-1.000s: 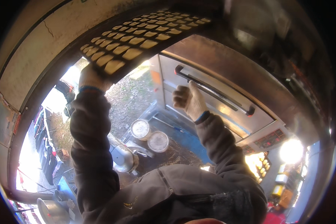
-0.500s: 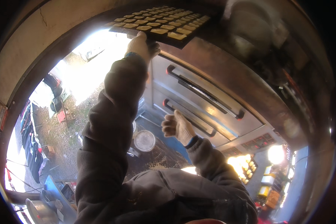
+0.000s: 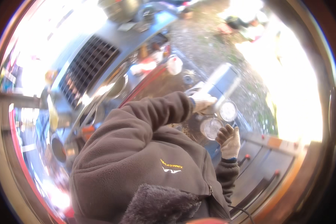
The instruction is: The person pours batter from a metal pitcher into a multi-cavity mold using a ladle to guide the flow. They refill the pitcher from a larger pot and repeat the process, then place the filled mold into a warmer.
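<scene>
1. Far left, I see a dark slotted metal tray (image 3: 89, 71) lying flat on the grey desk (image 3: 138, 35), parked away from the hands.
2. The white-gloved left hand (image 3: 203, 100) reaches out; I cannot tell its grip.
3. Just beside it are two round clear-lidded tubs (image 3: 227, 111), lids facing up. Being round, they have no long axis.
4. The gloved right hand (image 3: 229, 140) is loosely curled, empty, and near the tubs.

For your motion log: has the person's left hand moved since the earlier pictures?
Yes. The left hand has dropped from high above the round lids to beside them.
</scene>
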The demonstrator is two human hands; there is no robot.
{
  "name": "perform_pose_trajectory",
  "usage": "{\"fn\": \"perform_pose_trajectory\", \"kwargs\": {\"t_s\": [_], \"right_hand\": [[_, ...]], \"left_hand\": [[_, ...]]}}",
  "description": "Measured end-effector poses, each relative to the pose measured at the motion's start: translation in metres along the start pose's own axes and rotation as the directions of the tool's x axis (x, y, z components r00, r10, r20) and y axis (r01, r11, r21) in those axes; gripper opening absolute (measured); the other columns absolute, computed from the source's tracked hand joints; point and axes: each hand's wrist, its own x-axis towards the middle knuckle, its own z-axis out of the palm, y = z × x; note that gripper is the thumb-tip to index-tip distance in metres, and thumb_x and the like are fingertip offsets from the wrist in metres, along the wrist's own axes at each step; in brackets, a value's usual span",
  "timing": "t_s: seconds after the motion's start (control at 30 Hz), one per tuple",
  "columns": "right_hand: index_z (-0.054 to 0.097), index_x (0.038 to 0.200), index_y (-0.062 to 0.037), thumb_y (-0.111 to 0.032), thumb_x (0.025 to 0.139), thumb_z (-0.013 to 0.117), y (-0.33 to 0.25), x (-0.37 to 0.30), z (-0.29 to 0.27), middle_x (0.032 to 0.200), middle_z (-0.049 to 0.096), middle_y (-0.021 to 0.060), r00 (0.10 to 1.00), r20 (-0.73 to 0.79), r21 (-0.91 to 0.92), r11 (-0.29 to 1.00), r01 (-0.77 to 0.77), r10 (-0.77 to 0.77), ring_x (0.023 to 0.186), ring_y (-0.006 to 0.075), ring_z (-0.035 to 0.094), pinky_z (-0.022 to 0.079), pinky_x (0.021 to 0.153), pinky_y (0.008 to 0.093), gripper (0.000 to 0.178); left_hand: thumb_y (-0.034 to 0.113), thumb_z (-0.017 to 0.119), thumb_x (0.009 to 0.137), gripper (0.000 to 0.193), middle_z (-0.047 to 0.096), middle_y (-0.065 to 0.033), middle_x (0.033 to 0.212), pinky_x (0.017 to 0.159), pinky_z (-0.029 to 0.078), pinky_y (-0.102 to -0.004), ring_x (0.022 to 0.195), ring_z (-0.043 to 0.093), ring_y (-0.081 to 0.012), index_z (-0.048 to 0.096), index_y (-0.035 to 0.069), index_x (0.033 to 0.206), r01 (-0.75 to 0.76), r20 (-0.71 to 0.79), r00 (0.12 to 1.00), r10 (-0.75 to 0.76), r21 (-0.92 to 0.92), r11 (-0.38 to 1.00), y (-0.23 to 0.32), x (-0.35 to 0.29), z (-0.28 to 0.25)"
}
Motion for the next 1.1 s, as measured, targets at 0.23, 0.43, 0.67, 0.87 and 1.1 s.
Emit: {"fn": "perform_pose_trajectory", "kwargs": {"t_s": [0.23,0.43,0.67,0.87,1.1], "right_hand": [[0.065,0.138,-0.0035,-0.055,0.119,0.055,0.139,-0.144,-0.005,0.113,0.071,0.0115,0.9,0.354,-0.035,0.966,-0.257,0.252,0.093,0.0262,0.07,0.058,0.077,0.0431,0.056],[0.063,0.147,-0.0059,-0.043,0.123,0.049,0.223,-0.095,0.294,0.124,0.074,0.0099,0.814,0.42,-0.536,0.834,-0.134,0.401,0.104,0.0262,0.075,0.063,0.081,0.0371,0.047],[0.068,0.134,-0.0045,-0.036,0.123,0.05,0.381,-0.097,0.689,0.104,0.068,0.0053,0.603,0.503,-0.751,0.658,-0.049,0.619,0.09,0.0198,0.068,0.055,0.067,0.0328,0.038],[0.073,0.13,-0.0008,-0.039,0.118,0.061,0.502,-0.102,0.962,0.099,0.072,0.0052,0.514,0.569,-0.817,0.511,0.267,0.642,0.078,0.0163,0.069,0.055,0.064,0.0309,0.041],[0.077,0.131,-0.0062,-0.031,0.106,0.073,0.67,-0.087,1.185,0.106,0.081,0.016,0.012,0.904,0.033,-0.097,0.995,0.427,0.086,0.0287,0.078,0.063,0.076,0.0399,0.036]], "left_hand": [[0.029,0.058,0.115,0.03,0.077,-0.0109,0.115,0.083,0.064,-0.0424,0.099,0.077,-0.0271,0.074,0.009,0.132,0.352,-0.552,0.743,-0.379,-0.159,0.922,-0.212,-0.383,-0.07],[0.041,0.064,0.114,0.037,0.077,-0.0111,0.109,0.079,0.064,-0.045,0.092,0.076,-0.0267,0.075,0.009,0.128,-0.168,-0.733,0.221,-0.643,-0.678,0.715,-0.347,-0.586,-0.266],[0.03,0.065,0.111,0.031,0.078,-0.0211,0.108,0.091,0.059,-0.0466,0.104,0.074,-0.0393,0.076,0.004,0.123,0.089,-0.875,0.219,-0.432,-0.423,0.902,-0.431,-0.651,-0.457],[0.036,0.068,0.112,0.037,0.079,-0.0083,0.089,0.063,0.056,-0.0341,0.073,0.074,-0.0191,0.077,0.001,0.118,-0.172,-0.749,0.273,-0.603,-0.655,0.736,-0.421,-0.696,-0.546],[0.059,0.065,0.113,0.061,0.083,-0.0108,0.103,0.064,0.061,-0.0352,0.076,0.079,-0.0223,0.077,0.0,0.126,-0.041,-0.429,0.481,-0.765,-0.882,0.47,-0.421,-0.744,-0.585]]}}
